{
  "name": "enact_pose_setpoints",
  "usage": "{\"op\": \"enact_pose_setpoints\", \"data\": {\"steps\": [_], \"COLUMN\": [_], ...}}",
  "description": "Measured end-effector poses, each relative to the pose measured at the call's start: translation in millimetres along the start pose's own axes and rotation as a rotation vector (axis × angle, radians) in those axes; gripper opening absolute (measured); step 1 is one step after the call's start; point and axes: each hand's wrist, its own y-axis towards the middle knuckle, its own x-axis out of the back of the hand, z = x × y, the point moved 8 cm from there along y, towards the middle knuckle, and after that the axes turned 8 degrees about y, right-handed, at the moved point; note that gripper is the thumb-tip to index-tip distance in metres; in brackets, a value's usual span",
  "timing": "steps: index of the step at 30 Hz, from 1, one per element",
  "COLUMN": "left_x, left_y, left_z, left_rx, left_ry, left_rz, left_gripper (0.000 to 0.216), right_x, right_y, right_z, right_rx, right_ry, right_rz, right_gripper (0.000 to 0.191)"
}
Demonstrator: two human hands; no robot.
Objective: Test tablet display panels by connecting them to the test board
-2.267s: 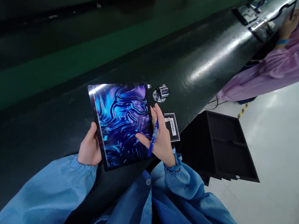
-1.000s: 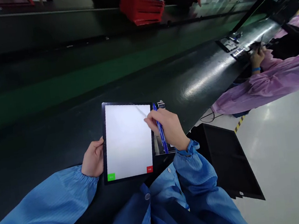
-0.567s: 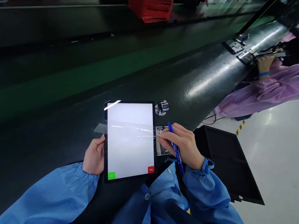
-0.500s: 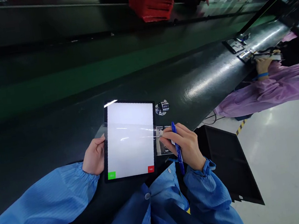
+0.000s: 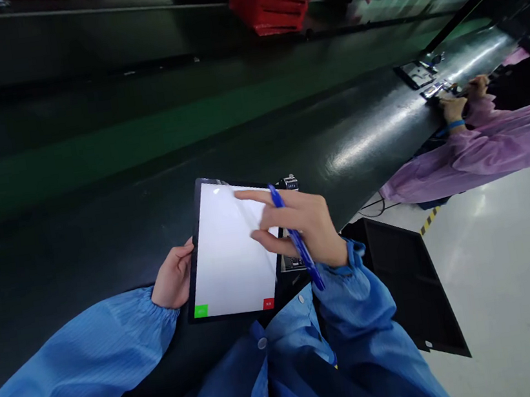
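A tablet (image 5: pixel 234 261) with a lit white screen, a green patch at its lower left corner and a red one at its lower right, is tilted slightly before me. My left hand (image 5: pixel 174 277) grips its left edge, thumb in front. Over the screen's right side, my right hand (image 5: pixel 300 226) carries a blue marker pen (image 5: pixel 305 261) slanted between its fingers, the index finger stretched toward the upper screen. Beneath that hand a faint clear strip (image 5: pixel 247 214) crosses the screen; whether the fingers touch it I cannot tell.
Behind the tablet stands a small metal counter (image 5: pixel 288 183), and a metal plate (image 5: pixel 292 262) is partly hidden by my hand. A black panel (image 5: pixel 410 283) lies at right. Red packets (image 5: pixel 268 2) sit on the far ledge. A co-worker in a pink sleeve (image 5: pixel 478 151) works farther right.
My right hand has moved left and up from beside the tablet to over its screen, with the pen. The clear film that stretched sideways to my fingers now shows only as a slanting streak. The tablet has turned slightly.
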Motion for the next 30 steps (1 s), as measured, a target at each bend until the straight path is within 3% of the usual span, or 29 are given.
{"op": "enact_pose_setpoints", "data": {"steps": [3, 6, 9, 13, 16, 19, 25, 30], "left_x": [0, 5, 8, 2, 3, 1, -15, -22], "left_y": [-2, -2, -3, -6, -11, -20, -33, -37], "left_z": [3, 3, 4, 4, 4, 3, 0, -4], "left_rx": [0.015, 0.021, 0.032, 0.019, 0.053, 0.129, 0.252, 0.233], "left_ry": [0.020, 0.056, 0.078, 0.066, 0.052, -0.010, -0.149, -0.161], "left_rz": [0.010, -0.051, -0.098, -0.043, -0.115, -0.172, -0.048, 0.039], "left_gripper": [0.039, 0.032, 0.028, 0.027, 0.023, 0.030, 0.044, 0.047], "right_x": [-14, -9, 1, 2, -1, -6, -29, -40], "right_y": [34, 44, 31, 4, -5, -3, -2, -8], "right_z": [-11, -31, -47, -63, -80, -96, -137, -153], "right_rx": [-0.045, -0.160, -0.204, -0.198, -0.260, -0.291, -0.392, -0.423], "right_ry": [0.066, 0.144, 0.341, 0.322, 0.298, 0.398, 0.566, 0.738], "right_rz": [0.039, -0.068, -0.126, -0.016, -0.007, -0.097, -0.174, -0.207], "right_gripper": [0.026, 0.023, 0.014, 0.054, 0.061, 0.059, 0.057, 0.056]}}
